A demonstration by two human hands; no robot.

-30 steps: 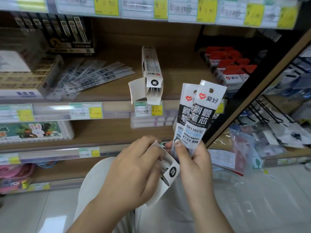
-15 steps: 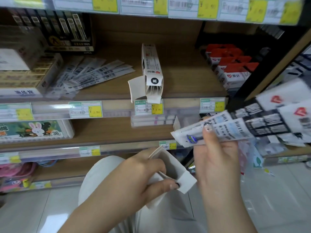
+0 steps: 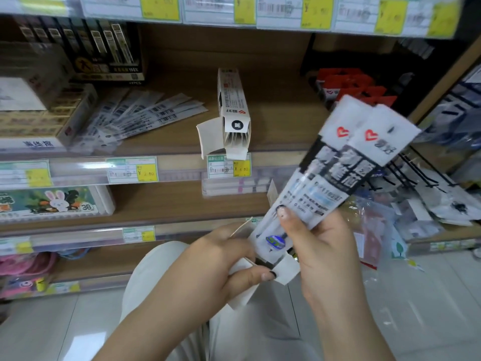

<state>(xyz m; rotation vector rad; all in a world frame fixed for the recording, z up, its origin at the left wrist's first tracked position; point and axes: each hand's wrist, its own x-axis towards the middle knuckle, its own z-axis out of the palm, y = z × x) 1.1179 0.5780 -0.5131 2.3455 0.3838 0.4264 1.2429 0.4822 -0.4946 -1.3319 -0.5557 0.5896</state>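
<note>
My right grip [image 3: 321,247] pinches two pen refill packets [image 3: 335,165], their lower ends at the open mouth of the white carton [image 3: 286,270] held in my left grip [image 3: 208,259] just beside. I judge this is the inserting step; next I must align them and slide them down.

Head-worn view, forward and down, close on shelves [image 3: 182,149].

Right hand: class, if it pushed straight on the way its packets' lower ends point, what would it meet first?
Probably the open white box held by the left hand: the refill packets in the right hand have their lower ends at its mouth, though depth is unclear.
</note>
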